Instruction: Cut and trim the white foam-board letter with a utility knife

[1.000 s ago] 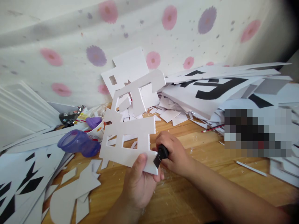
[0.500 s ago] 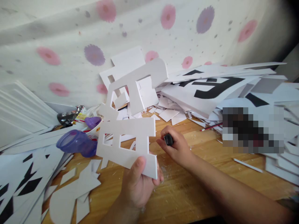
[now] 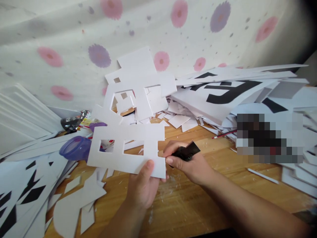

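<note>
My left hand point(image 3: 142, 186) grips the near right corner of a large white foam-board cutout point(image 3: 128, 145) shaped like a character, holding it above the wooden table point(image 3: 188, 205). The cutout has rectangular windows and leans away towards the wall. My right hand point(image 3: 190, 163) is closed around a black utility knife point(image 3: 185, 152), right beside the cutout's right edge, fingertips close to the board.
A stack of white boards with black printed strokes point(image 3: 235, 96) fills the right side. Foam scraps point(image 3: 79, 201) and printed sheets point(image 3: 19, 195) lie at the left. A purple plastic cup point(image 3: 74, 148), a red pencil point(image 3: 224, 134) and a flowered cloth point(image 3: 74, 43) behind.
The cutout has tipped flatter and swung left in my left hand. My right hand has turned the knife and brought it back to the board's right edge.
</note>
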A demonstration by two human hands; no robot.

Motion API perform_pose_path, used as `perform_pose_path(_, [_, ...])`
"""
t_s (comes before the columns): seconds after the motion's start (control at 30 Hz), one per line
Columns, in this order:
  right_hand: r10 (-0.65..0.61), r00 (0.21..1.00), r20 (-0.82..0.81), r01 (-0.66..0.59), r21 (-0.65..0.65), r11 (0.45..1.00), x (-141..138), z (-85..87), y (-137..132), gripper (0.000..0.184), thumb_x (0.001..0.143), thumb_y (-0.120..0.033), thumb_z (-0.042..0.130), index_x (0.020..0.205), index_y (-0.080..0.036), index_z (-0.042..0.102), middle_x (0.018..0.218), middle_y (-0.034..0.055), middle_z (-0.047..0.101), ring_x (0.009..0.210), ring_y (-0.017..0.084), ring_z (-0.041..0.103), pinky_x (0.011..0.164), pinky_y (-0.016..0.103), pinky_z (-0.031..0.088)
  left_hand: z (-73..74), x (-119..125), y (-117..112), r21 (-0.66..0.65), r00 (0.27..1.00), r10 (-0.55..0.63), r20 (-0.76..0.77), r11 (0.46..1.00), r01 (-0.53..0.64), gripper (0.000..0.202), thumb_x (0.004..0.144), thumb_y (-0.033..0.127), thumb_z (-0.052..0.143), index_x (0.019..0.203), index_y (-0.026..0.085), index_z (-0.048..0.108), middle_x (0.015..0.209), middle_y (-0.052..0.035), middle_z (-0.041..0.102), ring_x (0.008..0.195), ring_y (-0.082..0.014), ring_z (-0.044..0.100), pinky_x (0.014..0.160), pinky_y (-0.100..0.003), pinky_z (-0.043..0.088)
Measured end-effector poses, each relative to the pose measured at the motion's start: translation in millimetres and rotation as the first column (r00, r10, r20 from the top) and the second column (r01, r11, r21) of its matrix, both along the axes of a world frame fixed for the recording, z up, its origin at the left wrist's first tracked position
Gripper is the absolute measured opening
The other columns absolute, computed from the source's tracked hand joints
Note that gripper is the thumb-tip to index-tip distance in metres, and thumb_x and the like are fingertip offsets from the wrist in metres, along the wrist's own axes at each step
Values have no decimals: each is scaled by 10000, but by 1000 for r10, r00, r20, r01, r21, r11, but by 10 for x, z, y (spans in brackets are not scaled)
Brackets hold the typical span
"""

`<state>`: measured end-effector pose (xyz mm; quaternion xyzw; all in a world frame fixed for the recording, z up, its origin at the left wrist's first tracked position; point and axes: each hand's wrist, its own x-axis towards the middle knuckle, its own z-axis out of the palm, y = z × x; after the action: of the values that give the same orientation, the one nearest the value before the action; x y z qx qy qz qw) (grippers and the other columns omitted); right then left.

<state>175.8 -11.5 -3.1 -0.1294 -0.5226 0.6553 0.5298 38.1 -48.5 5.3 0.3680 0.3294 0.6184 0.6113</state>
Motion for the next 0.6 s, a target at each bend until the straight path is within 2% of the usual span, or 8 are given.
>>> perform_pose_path(0.23, [-198,975,97,195,42,980,59,19,18,175,808,-322,662,721,-204,568,622,-30,534,533,113,506,477,242,419,-12,1,34,-2,996,61,-57,998,-61,223,705,341,759,811,180,648,652,17,616,499,-125,557,427,-256,527])
perform_pose_path(0.3, [-283,946,159,283,23,959,110,10,55,184,796,-327,659,707,-198,563,602,-38,498,528,106,464,482,239,385,-24,-17,47,-8,993,97,-65,995,-98,210,705,330,759,819,191,651,677,18,621,520,-131,570,426,-258,528])
perform_pose_path(0.37, [-380,881,281,378,63,924,170,12,102,208,789,-328,657,672,-193,548,590,-40,471,539,108,436,503,248,368,-34,-33,57,-16,987,136,-80,990,-138,194,708,320,755,816,196,652,706,16,624,550,-134,581,443,-258,531])
perform_pose_path(0.43, [-476,786,395,446,172,878,219,22,144,213,793,-306,642,647,-193,536,597,-33,475,565,117,441,537,261,373,-40,-42,66,-21,980,170,-106,985,-173,182,708,307,756,808,195,654,741,12,628,601,-132,590,505,-260,546])
perform_pose_path(0.5, [-545,718,433,470,276,838,242,30,167,120,801,-255,614,704,-196,575,656,-15,538,622,134,496,595,277,409,-44,-44,76,-4,973,194,-127,981,-196,183,702,300,762,815,198,660,767,14,635,631,-117,587,626,-276,560])
perform_pose_path(0.57, [-561,720,409,459,324,827,240,24,167,28,804,-217,592,795,-204,615,752,9,614,703,152,561,662,296,449,-52,-49,83,17,966,216,-143,976,-216,201,687,297,773,828,203,665,781,20,643,648,-111,589,742,-298,550])
perform_pose_path(0.6, [-550,734,399,446,327,833,232,16,159,41,802,-217,598,829,-207,627,792,19,637,734,159,581,681,303,462,-58,-57,84,22,964,215,-158,977,-214,206,683,302,775,826,202,666,770,19,644,650,-117,595,755,-306,546])
